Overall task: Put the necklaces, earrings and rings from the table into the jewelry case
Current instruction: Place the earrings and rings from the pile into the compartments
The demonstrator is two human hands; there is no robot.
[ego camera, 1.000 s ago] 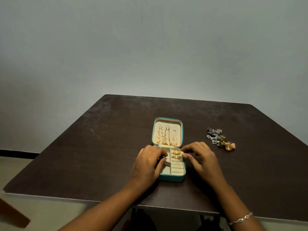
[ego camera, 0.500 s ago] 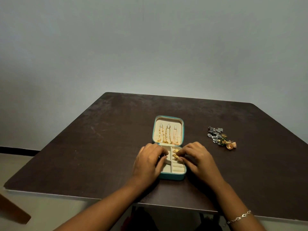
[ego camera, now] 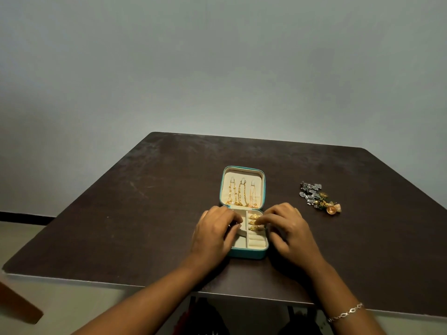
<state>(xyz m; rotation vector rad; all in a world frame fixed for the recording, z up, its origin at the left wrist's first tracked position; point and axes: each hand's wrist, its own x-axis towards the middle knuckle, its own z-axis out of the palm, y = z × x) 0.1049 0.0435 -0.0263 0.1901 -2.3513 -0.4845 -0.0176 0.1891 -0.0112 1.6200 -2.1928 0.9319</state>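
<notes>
Both hands are working at the open jewelry case (ego camera: 249, 253), which sits near the front middle of the table (ego camera: 145, 213). My left hand (ego camera: 214, 232) lies over the case's left side with its fingers curled down across the wall and into the plain compartment, probably to keep the light box from sliding. My right hand (ego camera: 287, 229) comes in from the other side, wrist low on the table. Its fingertips (ego camera: 260, 221) are bunched on the middle ring (ego camera: 253, 222), pinching it as far as I can tell, likely to seat it in the ring rolls. Two more gold rings sit just above and below it.

The necklaces (ego camera: 242, 194) already hang in the lid. The earrings (ego camera: 319, 198) lie heaped on the table, well to the right of the case and untouched, so they look like the remaining job. A thin bracelet (ego camera: 346, 313) circles my right wrist.
</notes>
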